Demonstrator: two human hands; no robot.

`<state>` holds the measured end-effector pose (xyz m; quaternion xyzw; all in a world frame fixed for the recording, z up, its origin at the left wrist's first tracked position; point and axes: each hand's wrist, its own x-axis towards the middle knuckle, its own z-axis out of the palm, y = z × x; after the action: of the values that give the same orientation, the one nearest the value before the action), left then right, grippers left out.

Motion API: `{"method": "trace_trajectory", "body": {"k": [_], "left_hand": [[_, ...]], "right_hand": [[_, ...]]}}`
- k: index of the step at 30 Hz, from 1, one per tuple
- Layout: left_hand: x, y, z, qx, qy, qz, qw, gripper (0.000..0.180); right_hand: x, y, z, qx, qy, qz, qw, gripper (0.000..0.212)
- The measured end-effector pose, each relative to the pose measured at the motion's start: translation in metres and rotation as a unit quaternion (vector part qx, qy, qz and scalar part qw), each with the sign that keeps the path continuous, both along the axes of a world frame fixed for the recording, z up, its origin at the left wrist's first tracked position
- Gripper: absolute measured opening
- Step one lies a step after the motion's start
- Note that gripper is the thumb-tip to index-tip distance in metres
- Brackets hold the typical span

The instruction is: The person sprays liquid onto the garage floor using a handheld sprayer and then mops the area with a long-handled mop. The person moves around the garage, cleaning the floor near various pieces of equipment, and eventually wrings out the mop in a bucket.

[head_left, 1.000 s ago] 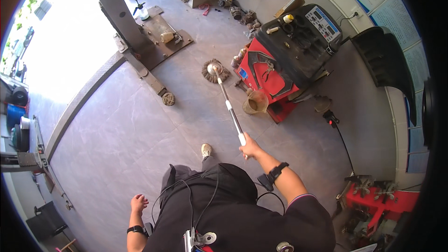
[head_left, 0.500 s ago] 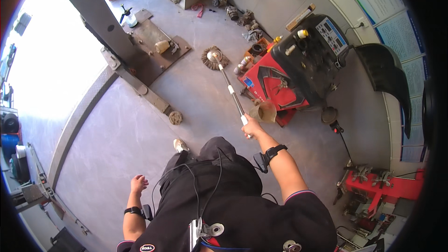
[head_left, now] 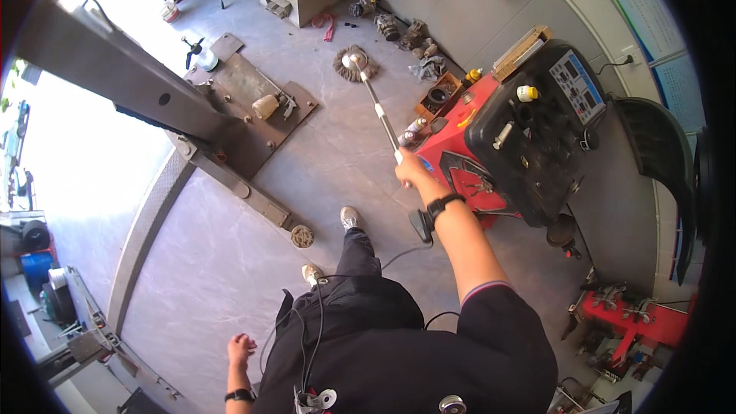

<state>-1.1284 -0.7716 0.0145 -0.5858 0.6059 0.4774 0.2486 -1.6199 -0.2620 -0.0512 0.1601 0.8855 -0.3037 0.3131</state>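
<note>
My right hand (head_left: 412,169) is wrapped round the upper end of a mop's pale and grey pole (head_left: 389,127), with the arm stretched out ahead. At the pole's far end the mop's round head (head_left: 356,66), fringed with grey-brown strands, lies on the grey floor (head_left: 307,161). Small spray cans (head_left: 414,129) stand close to the pole, on its right. My left hand (head_left: 241,346) hangs low at my left side, away from everything. Its fingers are loosely bent and hold nothing.
To the right stands a red and black machine (head_left: 479,176), with an orange box (head_left: 438,96) beside it. A grey post (head_left: 146,84) with a bolted base plate (head_left: 268,126) rises at the left; its low arm ends in a round pad (head_left: 302,236). Dirty parts (head_left: 414,34) line the wall.
I have stepped forward, and both shoes now show. My right hand and the mop have moved ahead, past the machine's near corner. The plastic jug seen before is out of sight.
</note>
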Motion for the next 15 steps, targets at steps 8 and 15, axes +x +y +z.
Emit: {"method": "trace_trajectory", "body": {"k": [8, 15], "left_hand": [[-0.035, 0.051, 0.071, -0.029, -0.045, -0.020, 0.998, 0.031], [-0.068, 0.032, 0.082, -0.039, -0.042, -0.078, 0.995, 0.032]], "right_hand": [[-0.159, -0.018, 0.002, 0.045, 0.000, -0.018, 0.999, 0.043], [-0.147, 0.029, -0.035, 0.079, 0.025, -0.005, 0.997, 0.067]]}}
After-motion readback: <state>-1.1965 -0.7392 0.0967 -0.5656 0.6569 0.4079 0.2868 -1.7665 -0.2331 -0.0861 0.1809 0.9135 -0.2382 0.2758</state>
